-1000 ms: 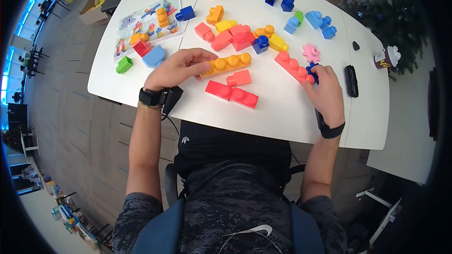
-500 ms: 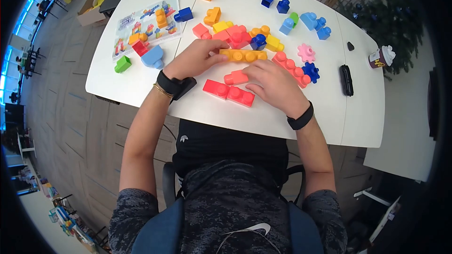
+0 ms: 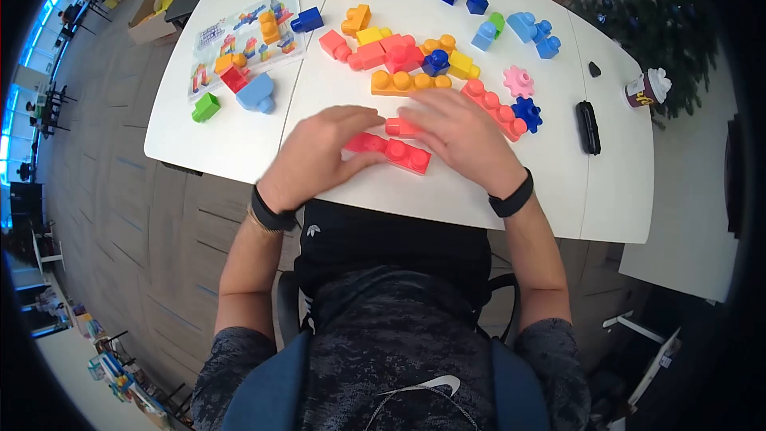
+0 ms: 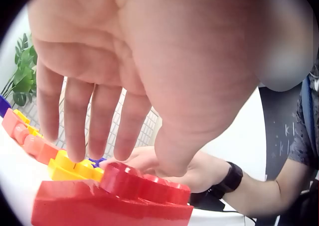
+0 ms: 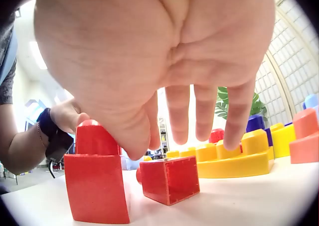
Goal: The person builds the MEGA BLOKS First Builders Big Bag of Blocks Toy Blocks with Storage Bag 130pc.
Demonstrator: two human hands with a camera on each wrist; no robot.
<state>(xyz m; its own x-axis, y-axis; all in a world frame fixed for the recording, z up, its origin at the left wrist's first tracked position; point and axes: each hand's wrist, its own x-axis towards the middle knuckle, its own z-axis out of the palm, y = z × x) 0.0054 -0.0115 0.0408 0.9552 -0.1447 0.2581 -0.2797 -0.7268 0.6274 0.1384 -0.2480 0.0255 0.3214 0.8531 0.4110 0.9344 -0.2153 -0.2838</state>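
Two glossy, studded red bricks (image 3: 408, 157) | hollow block (image 5: 172, 180) | left hand (image 3: 313, 152), right hand (image 3: 469, 137): fingers spread, contact unclear

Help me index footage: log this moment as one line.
left hand: fingers extended, by front red blocks; right hand: fingers extended, by small red block; contact: unclear; long yellow block: beyond small red block

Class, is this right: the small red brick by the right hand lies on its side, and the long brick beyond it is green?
Wrong colour: the head view shows the long brick is yellow, not green. The small red brick by the right hand does lie on its side.
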